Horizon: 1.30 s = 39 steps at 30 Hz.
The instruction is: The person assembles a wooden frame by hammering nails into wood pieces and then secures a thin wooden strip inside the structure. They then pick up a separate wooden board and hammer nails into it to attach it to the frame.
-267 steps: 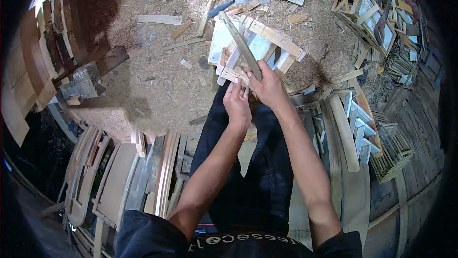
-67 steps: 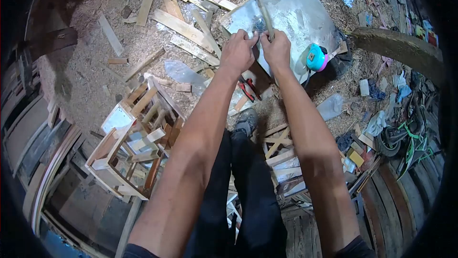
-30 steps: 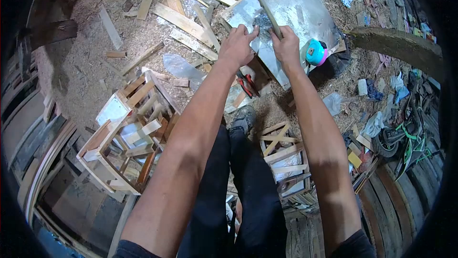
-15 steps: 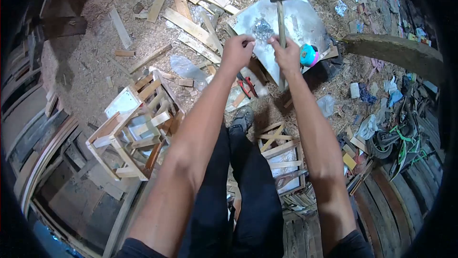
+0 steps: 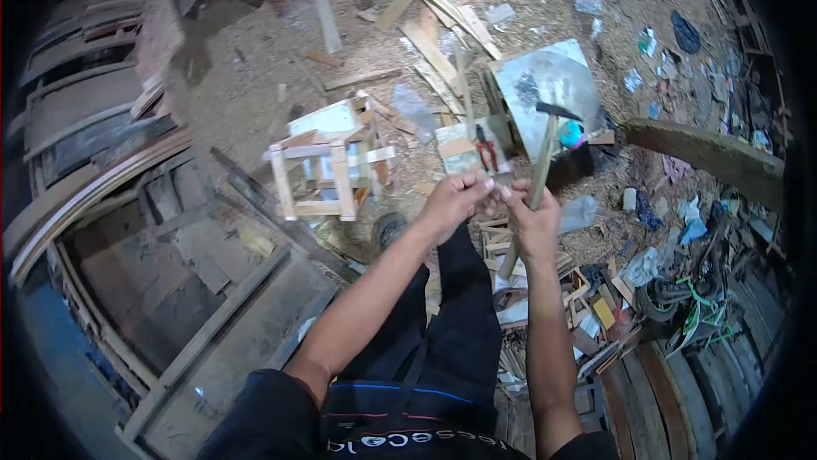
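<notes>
My right hand (image 5: 534,223) is wrapped round the wooden handle of a hammer (image 5: 542,166), its dark head pointing away from me. Close beside it, my left hand (image 5: 459,205) has its fingers pinched together, its fingertips meeting those of the right hand. Whatever is between them is too small to make out. Beyond the hands lie red-handled pliers (image 5: 486,154) on a light board. A metal-topped surface (image 5: 566,77) stands farther off, bearing a dark cluster of small pieces (image 5: 527,85). At its near edge is a round teal-and-pink object (image 5: 571,135).
A small wooden frame (image 5: 340,172) stands at left of my hands. Loose planks (image 5: 430,51) lie across the shavings-covered ground. A thick beam (image 5: 706,149) juts in from the right, near a green bicycle (image 5: 702,315) and scattered litter. Stacked timber lines both sides.
Both hands have come back toward my body from the metal-topped surface, and their fingertips now meet. The hammer came along in my right hand. The view has shifted leftward.
</notes>
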{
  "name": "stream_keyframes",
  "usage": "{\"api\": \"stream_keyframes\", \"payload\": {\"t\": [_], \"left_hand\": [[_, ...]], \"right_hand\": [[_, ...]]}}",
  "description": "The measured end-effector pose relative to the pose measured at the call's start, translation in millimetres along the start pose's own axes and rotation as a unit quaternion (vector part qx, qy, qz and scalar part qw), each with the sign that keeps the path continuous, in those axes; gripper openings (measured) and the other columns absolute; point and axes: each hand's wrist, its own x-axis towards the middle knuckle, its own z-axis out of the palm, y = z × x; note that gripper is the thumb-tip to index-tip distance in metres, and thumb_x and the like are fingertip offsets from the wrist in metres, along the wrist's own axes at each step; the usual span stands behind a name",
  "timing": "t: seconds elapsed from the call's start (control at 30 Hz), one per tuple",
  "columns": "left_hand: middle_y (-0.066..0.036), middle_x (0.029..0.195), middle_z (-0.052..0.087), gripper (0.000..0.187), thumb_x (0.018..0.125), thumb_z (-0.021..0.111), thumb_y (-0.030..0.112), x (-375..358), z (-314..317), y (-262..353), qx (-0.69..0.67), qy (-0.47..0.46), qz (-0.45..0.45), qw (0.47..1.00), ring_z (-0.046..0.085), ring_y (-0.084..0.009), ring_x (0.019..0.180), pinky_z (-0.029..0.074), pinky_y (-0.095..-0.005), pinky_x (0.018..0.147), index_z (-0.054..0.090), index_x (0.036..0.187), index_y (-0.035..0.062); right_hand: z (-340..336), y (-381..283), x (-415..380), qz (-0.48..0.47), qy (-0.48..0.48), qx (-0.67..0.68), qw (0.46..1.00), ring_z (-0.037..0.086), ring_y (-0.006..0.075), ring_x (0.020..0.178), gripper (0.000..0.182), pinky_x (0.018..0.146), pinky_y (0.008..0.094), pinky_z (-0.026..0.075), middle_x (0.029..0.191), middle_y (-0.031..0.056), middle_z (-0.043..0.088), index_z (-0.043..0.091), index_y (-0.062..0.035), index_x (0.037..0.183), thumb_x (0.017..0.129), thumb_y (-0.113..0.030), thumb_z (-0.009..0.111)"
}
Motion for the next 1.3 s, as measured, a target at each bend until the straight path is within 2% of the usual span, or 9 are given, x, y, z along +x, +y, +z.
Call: {"api": "stream_keyframes", "payload": {"t": [0.17,0.3,0.47,0.6,0.83,0.9,1.07,1.13,1.3], "left_hand": [[-0.007,0.101,0.069,0.020,0.097,0.062,0.014,-78,-40,1,0.002,0.028,0.031,0.999,0.065,-0.0132,0.088,0.056,-0.0279,0.077,0.067,0.108,-0.0007],[-0.007,0.101,0.070,0.018,0.092,0.066,0.007,-130,-88,22,0.161,0.044,0.083,0.982,0.065,-0.0101,0.083,0.055,-0.0257,0.076,0.069,0.108,-0.0016],[0.002,0.093,0.065,0.029,0.092,0.066,0.007,-183,-157,48,0.243,0.037,0.112,0.963,0.056,-0.0041,0.077,0.048,-0.0208,0.073,0.066,0.120,0.0036],[0.000,0.098,0.067,0.028,0.096,0.060,0.008,-216,-227,67,0.292,0.048,0.199,0.934,0.060,-0.0064,0.083,0.050,-0.0236,0.075,0.064,0.123,0.0029],[-0.002,0.103,0.067,0.023,0.093,0.063,0.006,-211,-312,113,0.307,0.128,0.215,0.918,0.062,-0.0081,0.085,0.050,-0.0236,0.076,0.067,0.116,0.0018],[-0.005,0.092,0.068,0.019,0.091,0.065,0.005,-196,-321,117,0.339,0.150,0.352,0.860,0.060,-0.0077,0.075,0.049,-0.0228,0.070,0.070,0.108,0.0006],[-0.008,0.091,0.069,0.020,0.088,0.067,0.005,-159,-331,92,0.364,0.197,0.392,0.822,0.063,-0.0118,0.083,0.050,-0.0261,0.075,0.071,0.107,-0.0008],[-0.010,0.091,0.070,0.016,0.086,0.069,0.003,-147,-328,86,0.427,0.206,0.464,0.748,0.065,-0.0176,0.084,0.051,-0.0287,0.078,0.071,0.102,-0.0010],[-0.011,0.094,0.069,0.012,0.085,0.070,0.001,-137,-338,76,0.511,0.196,0.551,0.630,0.065,-0.0228,0.094,0.048,-0.0326,0.086,0.070,0.097,-0.0011]], "right_hand": [[53,11,-45,0.040,-0.025,-0.011,0.999,0.047,0.0011,0.054,0.021,0.045,0.0184,0.034,0.074,-0.0044,0.059,0.059,-0.0036,0.100,0.086,-0.006,0.075],[101,34,-70,0.030,-0.080,-0.113,0.990,0.047,0.0004,0.056,0.023,0.047,0.0174,0.034,0.074,-0.0055,0.059,0.059,-0.0025,0.100,0.086,-0.009,0.076],[170,59,-109,-0.029,-0.092,-0.172,0.980,0.060,0.0086,0.078,0.026,0.072,0.0232,0.049,0.084,0.0011,0.065,0.063,0.0019,0.106,0.092,-0.018,0.071],[214,83,-165,-0.042,-0.038,-0.181,0.982,0.062,0.0095,0.080,0.024,0.072,0.0233,0.049,0.086,0.0027,0.066,0.061,0.0008,0.111,0.098,-0.019,0.062],[260,144,-213,-0.006,-0.013,-0.100,0.995,0.058,0.0067,0.075,0.027,0.067,0.0217,0.045,0.084,0.0020,0.066,0.058,0.0023,0.118,0.098,-0.016,0.060],[266,158,-209,-0.015,-0.015,-0.078,0.997,0.058,0.0069,0.074,0.025,0.067,0.0224,0.045,0.083,0.0027,0.064,0.059,0.0013,0.117,0.098,-0.015,0.060],[264,208,-174,-0.051,0.017,-0.012,0.998,0.052,0.0055,0.064,0.015,0.058,0.0218,0.042,0.074,-0.0013,0.056,0.057,-0.0029,0.098,0.099,-0.017,0.059],[259,215,-153,-0.137,0.068,0.004,0.988,0.044,0.0030,0.055,0.015,0.049,0.0205,0.036,0.070,-0.0038,0.052,0.054,-0.0048,0.092,0.099,-0.017,0.059],[227,197,-129,-0.151,0.003,0.067,0.986,0.044,0.0022,0.056,0.017,0.049,0.0188,0.035,0.072,-0.0034,0.050,0.054,-0.0018,0.113,0.100,-0.014,0.055]]}}
